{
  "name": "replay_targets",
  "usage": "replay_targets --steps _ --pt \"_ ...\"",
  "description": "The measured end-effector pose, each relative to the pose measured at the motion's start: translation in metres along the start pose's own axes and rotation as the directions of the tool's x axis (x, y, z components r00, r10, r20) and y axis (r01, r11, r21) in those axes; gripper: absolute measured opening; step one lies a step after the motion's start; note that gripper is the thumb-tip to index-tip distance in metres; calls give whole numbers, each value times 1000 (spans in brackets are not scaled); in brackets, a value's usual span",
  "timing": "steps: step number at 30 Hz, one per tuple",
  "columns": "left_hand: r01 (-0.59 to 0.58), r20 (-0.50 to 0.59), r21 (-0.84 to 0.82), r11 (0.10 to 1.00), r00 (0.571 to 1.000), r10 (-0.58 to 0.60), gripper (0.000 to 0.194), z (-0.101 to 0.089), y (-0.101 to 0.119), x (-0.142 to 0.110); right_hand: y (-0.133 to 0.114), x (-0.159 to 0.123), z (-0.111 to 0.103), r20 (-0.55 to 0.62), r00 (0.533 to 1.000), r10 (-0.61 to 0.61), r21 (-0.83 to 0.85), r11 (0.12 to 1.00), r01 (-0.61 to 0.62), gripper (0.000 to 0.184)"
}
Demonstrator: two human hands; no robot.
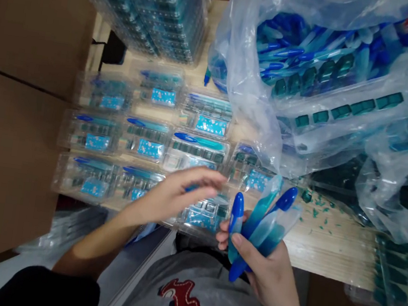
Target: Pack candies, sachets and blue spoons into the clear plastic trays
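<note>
My right hand (pixel 267 269) grips a fanned bunch of several smooth, pen-shaped plastic pieces (pixel 264 231), with deep blue ends and translucent teal bodies. The thumb presses across the bunch. My left hand (pixel 174 192), slightly blurred, is over a clear plastic tray (pixel 202 220) at the near edge of the table. Its fingers are stretched out, with the thumb apart. Part of a blue piece shows just under those fingers, in or above that tray. Behind the left hand, another clear tray (pixel 196 152) holds a blue-and-teal piece above a row of dark square parts.
Several similar trays (pixel 97 131) with light-blue printed cards stand in rows at left. A tall stack of filled trays (pixel 162 12) is behind them. A large plastic bag (pixel 244 78) of blue pieces lies back right. Green scraps (pixel 319 208) litter the wooden table (pixel 330 250). Cardboard (pixel 9 147) borders the left.
</note>
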State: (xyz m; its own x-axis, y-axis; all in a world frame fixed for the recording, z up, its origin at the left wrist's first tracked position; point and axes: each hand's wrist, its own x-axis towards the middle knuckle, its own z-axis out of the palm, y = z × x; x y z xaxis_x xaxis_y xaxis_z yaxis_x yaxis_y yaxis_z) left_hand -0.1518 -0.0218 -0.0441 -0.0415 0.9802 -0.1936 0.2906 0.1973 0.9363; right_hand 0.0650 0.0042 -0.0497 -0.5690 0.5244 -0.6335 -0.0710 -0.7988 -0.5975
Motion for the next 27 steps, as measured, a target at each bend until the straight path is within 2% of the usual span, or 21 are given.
replay_targets --steps 2,3,6,8,9,11,12,14,15,16,18,21,24,27 --pt "89 179 -189 978 982 -55 14 14 16 -6 -1 0 4 42 999 -2 -3 1000 2 21" --pt "126 226 -239 963 972 -72 11 19 21 -8 -2 0 4 60 998 5 -13 1000 -4 20" --pt "191 255 -302 934 960 -114 7 21 28 -9 -2 -2 3 77 997 11 -33 999 -8 22" --pt "178 203 -341 923 973 -113 11 11 25 -5 -1 -2 0 69 998 -3 -43 999 6 22" --pt "145 135 -361 921 986 -103 14 3 21 0 0 -1 -2 58 998 -12 -56 998 15 23" --pt "26 -92 -376 926 994 -65 24 -19 6 16 3 0 -6 34 999 -18 -84 996 20 25" --pt "-54 -237 -354 934 971 -33 29 -32 -4 27 4 0 -9 18 1000 -18 -94 995 19 26" --pt "-178 -470 -257 950 882 38 34 -59 -26 53 7 1 -14 -15 1000 -14 -98 995 13 29" --pt "-200 -535 -197 960 842 66 30 -71 -37 67 8 0 -16 -29 1000 -12 -97 995 9 29" --pt "-195 -562 -130 972 822 90 24 -81 -47 81 9 0 -18 -42 999 -9 -98 995 5 29" --pt "-146 -560 7 989 819 125 13 -96 -63 105 9 -2 -20 -59 998 -10 -107 994 4 30" --pt "-72 -489 208 975 856 168 6 -105 -76 132 7 -4 -22 -68 997 -28 -139 990 18 30" --pt "-49 -412 388 920 884 220 6 -108 -84 146 6 -3 -22 -79 996 -29 -163 986 16 32" --pt "-14 -383 539 842 887 259 8 -109 -86 147 6 -2 -22 -80 996 -34 -183 983 19 34"
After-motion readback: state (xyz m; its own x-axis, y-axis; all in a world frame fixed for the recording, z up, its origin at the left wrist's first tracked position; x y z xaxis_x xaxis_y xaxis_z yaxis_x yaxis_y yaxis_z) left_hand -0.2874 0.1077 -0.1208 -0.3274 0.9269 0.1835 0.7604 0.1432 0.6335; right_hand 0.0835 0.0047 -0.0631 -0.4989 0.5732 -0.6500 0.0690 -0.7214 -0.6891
